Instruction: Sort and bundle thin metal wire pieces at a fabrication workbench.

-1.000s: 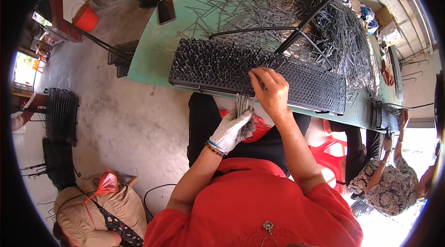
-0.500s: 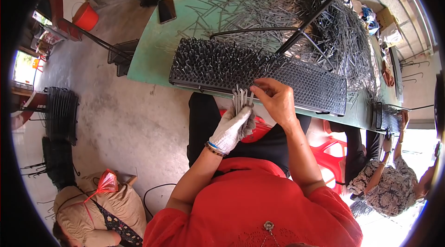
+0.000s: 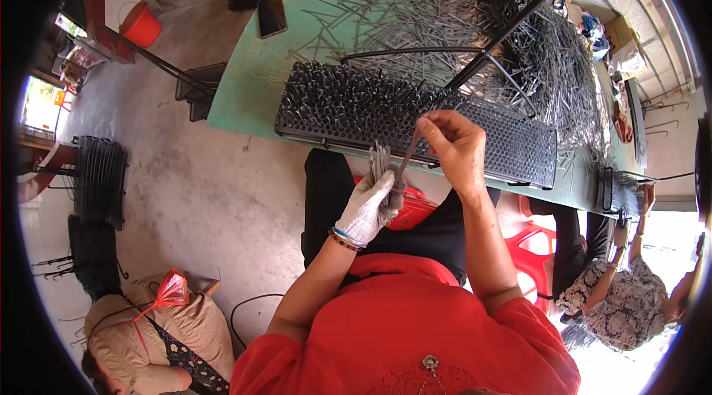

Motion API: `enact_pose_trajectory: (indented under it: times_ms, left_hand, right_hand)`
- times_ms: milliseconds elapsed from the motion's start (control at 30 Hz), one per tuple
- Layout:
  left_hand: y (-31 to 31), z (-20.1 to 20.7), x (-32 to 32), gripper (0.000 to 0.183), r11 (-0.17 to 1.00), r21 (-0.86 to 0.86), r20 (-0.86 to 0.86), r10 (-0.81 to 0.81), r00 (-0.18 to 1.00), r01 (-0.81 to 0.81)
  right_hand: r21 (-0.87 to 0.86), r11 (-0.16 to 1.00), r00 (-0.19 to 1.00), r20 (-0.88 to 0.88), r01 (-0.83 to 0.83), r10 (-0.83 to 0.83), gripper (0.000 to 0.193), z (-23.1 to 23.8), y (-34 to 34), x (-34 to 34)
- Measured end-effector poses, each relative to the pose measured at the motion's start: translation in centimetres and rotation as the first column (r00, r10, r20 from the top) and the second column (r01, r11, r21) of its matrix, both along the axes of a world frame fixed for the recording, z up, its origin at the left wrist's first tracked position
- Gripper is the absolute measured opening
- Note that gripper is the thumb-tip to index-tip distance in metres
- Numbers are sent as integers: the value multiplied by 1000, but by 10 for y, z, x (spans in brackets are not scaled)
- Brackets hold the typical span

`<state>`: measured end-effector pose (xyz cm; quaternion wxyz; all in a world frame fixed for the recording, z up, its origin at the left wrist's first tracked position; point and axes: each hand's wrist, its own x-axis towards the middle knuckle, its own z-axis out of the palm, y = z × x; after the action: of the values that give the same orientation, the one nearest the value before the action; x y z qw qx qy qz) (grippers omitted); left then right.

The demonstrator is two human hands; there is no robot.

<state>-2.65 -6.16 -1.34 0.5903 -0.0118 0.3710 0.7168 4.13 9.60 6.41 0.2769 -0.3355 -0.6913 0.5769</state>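
My left hand (image 3: 365, 211), in a white glove, is closed around a bundle of thin grey strips (image 3: 380, 158) whose ends stick up. Bare, my right hand (image 3: 458, 154) pinches the top of a single thin strip (image 3: 409, 152) just right of the bundle; its lower end reaches down to the gloved fingers. Beyond both hands lies a long black perforated rack (image 3: 512, 139) at the table's near edge. Dark upright strips (image 3: 341, 98) crowd its left part, while rows of holes show on the right. A black rod frame rises from the rack.
Loose strips (image 3: 549, 76) are heaped across the green table (image 3: 245, 91), with a phone (image 3: 272, 17) at left. At right another person's hand (image 3: 647, 198) is at a similar rack (image 3: 619, 191). Red stools (image 3: 523, 247) stand below. A second person (image 3: 170, 328) is at lower left.
My right hand has moved up and right, drawing one strip partly away from the bundle. My gloved left hand has stayed nearly in place.
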Motion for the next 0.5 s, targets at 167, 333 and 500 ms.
enact_pose_trajectory:
  times_ms: [167,333,500]
  left_hand:
    - [-1,-3,0,16,999,-54,17,10,1000,-9]
    - [-1,3,1,17,996,-72,-9,-43,999,43]
    - [-2,1,1,19,996,-63,-12,-59,998,58]
  right_hand:
    - [-5,989,968,-205,150,-148,15,7,-6,-16]
    - [196,945,933,-302,263,-197,12,-7,-4,-34]
    - [513,799,946,-242,315,-217,10,-12,-10,-36]
